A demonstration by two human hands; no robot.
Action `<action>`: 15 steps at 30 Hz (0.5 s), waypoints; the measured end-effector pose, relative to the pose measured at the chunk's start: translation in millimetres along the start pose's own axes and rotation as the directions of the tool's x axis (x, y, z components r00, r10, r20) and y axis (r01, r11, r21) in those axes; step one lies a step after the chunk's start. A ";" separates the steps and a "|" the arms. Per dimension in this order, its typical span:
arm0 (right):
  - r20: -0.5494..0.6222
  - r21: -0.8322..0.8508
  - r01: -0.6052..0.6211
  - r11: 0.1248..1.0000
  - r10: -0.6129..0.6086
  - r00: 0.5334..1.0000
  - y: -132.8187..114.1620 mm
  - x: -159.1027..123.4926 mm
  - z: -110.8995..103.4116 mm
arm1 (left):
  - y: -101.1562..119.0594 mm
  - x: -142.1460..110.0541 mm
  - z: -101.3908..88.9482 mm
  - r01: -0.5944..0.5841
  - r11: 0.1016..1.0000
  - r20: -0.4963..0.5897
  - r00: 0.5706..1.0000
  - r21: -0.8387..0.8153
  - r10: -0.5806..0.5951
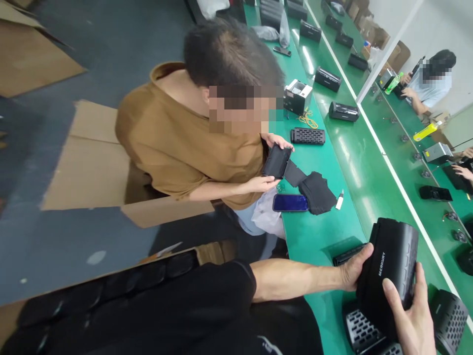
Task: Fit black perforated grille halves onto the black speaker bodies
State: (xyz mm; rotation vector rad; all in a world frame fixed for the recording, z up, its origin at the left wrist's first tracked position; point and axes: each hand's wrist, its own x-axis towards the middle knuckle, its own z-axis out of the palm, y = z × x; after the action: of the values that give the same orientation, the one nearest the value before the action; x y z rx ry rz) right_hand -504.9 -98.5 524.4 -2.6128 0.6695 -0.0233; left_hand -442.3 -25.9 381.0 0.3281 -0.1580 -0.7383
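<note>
Both my hands hold a black speaker casing [388,271] with rounded edges, slots along one side and the white word MERKURY on its face. My left hand [354,268] grips its far left side, thumb against the edge. Around the near right side, my right hand [412,310] has its thumb on the face and fingers behind. Under and beside the held casing lie perforated black casings [362,328]. Another black part [347,255] rests on the green table, partly behind my left hand.
A co-worker in a brown shirt [192,143] sits to my left, holding an open black shell [278,161]. On the green table [314,241] lie a phone [290,202], black sheets [318,192] and a perforated panel [307,136]. Black speakers [343,112] line the green conveyor [373,162].
</note>
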 end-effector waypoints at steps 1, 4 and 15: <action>0.001 -0.009 0.006 1.000 -0.006 1.000 -0.8 0.2 0.2 | -0.7 0.6 -0.7 -0.006 1.000 0.004 1.000 0.004 0.006; 0.012 -0.037 0.027 0.999 -0.026 1.000 -1.6 1.9 0.6 | 0.3 1.5 0.3 0.008 1.000 -0.015 1.000 0.013 -0.008; 0.082 -0.081 -0.016 0.997 0.023 0.996 1.5 15.8 -6.9 | 4.9 8.9 14.9 0.074 0.994 -0.012 0.997 -0.078 -0.075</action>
State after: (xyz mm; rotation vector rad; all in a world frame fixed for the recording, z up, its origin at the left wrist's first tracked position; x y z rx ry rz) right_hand -492.4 -109.8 528.6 -2.6674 0.6795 0.1197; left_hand -436.5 -32.1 397.0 0.2667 -0.1033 -0.8131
